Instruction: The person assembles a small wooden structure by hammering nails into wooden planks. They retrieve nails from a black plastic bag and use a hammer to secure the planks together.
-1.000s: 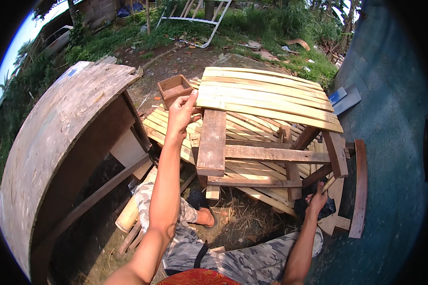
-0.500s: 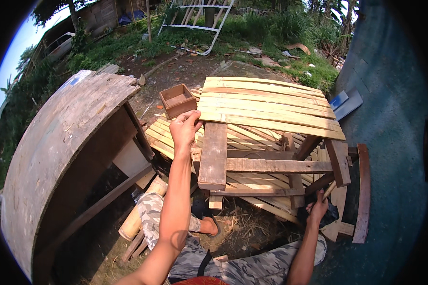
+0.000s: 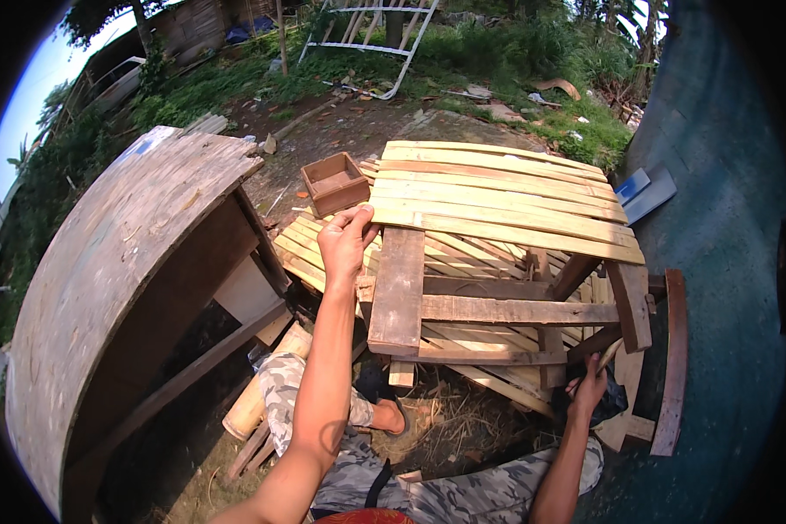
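My left hand (image 3: 345, 243) pinches the left end of the nearest bamboo slat (image 3: 524, 234), its thumb on top. That slat lies across two brown wooden beams of a low frame (image 3: 520, 309), beside several other pale yellow slats (image 3: 498, 179) in a row. At the lower right, my right hand (image 3: 588, 389) is closed around a light wooden handle (image 3: 610, 354). Whatever is at the handle's lower end is hidden. Just behind that hand hangs or lies a black plastic bag (image 3: 614, 399), close to the frame's right leg.
A small brown wooden box (image 3: 334, 185) sits beyond my left hand on more slats (image 3: 301, 255). A large weathered wooden table (image 3: 131, 236) stands at the left. To the right is a blue-green wall (image 3: 725, 262), with a curved brown board (image 3: 672, 362) near it. A bamboo piece (image 3: 246, 409) lies by my leg.
The whole view has shifted slightly, so things appear a little further right. Both hands keep their grips, and the slats stay in their row.
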{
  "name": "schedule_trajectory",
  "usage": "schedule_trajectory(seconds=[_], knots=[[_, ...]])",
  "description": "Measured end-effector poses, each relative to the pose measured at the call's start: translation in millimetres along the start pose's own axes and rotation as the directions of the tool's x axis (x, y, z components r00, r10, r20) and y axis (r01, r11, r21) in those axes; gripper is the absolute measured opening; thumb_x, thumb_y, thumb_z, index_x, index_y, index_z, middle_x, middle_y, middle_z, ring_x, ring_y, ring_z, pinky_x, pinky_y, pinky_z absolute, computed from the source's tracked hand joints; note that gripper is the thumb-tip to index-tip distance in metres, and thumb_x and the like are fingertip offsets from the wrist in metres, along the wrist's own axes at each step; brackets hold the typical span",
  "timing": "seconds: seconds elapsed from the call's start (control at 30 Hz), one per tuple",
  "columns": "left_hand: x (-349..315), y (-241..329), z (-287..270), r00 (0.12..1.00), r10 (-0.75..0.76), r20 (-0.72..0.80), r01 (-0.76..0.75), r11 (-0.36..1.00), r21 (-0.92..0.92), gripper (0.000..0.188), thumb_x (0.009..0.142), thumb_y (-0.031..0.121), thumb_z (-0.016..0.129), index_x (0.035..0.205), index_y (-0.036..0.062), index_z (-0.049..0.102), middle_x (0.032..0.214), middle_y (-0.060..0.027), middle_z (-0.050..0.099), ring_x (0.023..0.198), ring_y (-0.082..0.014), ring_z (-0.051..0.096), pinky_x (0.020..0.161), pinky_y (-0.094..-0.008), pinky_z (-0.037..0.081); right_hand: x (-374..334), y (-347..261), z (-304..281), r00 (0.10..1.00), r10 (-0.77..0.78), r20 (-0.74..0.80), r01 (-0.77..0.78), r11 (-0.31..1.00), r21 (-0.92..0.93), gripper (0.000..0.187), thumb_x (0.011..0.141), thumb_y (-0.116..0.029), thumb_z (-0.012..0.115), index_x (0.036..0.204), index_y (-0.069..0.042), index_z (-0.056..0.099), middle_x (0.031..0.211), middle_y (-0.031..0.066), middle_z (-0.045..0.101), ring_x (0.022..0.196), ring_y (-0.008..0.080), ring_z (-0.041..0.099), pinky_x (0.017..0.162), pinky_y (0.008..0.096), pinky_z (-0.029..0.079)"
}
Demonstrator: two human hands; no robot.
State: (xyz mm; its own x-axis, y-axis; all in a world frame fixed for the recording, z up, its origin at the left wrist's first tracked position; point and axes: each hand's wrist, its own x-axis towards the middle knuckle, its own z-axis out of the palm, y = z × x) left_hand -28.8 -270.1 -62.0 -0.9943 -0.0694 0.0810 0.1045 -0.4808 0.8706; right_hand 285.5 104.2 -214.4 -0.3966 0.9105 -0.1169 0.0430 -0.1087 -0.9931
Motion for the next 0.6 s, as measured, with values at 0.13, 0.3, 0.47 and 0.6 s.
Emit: schedule_trajectory(seconds=[0.13, 0.3, 0.47, 0.6], knots=[[-2, -7, -7, 0.999, -0.047, 0.009, 0.047, 0.999, 0.011, 0.03, 0.097, 0.022, 0.074, 0.111, -0.0036, 0.069, 0.106, -0.0099, 0.073, 0.1, -0.0203, 0.072, 0.087, -0.0344, 0.061, 1, 0, -1, 1.0, 0.027, 0.001, -0.027, 1.0, 0.005, 0.066, 0.098, -0.054, 0.066, 0.125, 0.005, 0.057, 0.13, 0.0178, 0.068, 0.041, 0.0106, 0.052, 0.034, 0.0256, 0.037], [-54, -84, -66, 0.837, 0.202, -0.508, -0.165, 0.979, 0.118, 0.038, 0.106, 0.035, 0.059, 0.11, -0.0012, 0.068, 0.103, -0.0078, 0.071, 0.091, -0.0143, 0.065, 0.078, -0.0295, 0.053, 0, 1, -8, 0.999, 0.02, 0.036, -0.02, 1.0, 0.004, 0.063, 0.099, -0.053, 0.065, 0.125, 0.005, 0.058, 0.128, 0.0146, 0.07, 0.041, 0.0093, 0.052, 0.035, 0.0248, 0.037], [-253, -185, -110, 0.893, 0.066, -0.446, 0.235, 0.776, 0.586, 0.035, 0.108, 0.031, 0.054, 0.099, -0.0015, 0.06, 0.082, -0.0102, 0.06, 0.076, -0.0186, 0.054, 0.073, -0.0378, 0.046, 1, 5, -18, 0.999, 0.03, 0.031, -0.029, 0.999, -0.042, 0.068, 0.099, -0.054, 0.064, 0.131, 0.006, 0.058, 0.13, 0.0145, 0.07, 0.042, 0.0089, 0.051, 0.035, 0.0243, 0.036], [-369, -228, -59, 0.926, -0.32, 0.202, 0.084, 0.694, 0.715, 0.033, 0.104, 0.039, 0.058, 0.1, 0.0067, 0.064, 0.079, -0.02, 0.065, 0.076, -0.0404, 0.066, 0.068, -0.0459, 0.05, 2, 1, -27, 0.998, 0.048, 0.03, -0.046, 0.997, -0.064, 0.068, 0.098, -0.055, 0.065, 0.131, 0.004, 0.06, 0.125, 0.0125, 0.072, 0.042, 0.007, 0.048, 0.036, 0.0233, 0.035]])
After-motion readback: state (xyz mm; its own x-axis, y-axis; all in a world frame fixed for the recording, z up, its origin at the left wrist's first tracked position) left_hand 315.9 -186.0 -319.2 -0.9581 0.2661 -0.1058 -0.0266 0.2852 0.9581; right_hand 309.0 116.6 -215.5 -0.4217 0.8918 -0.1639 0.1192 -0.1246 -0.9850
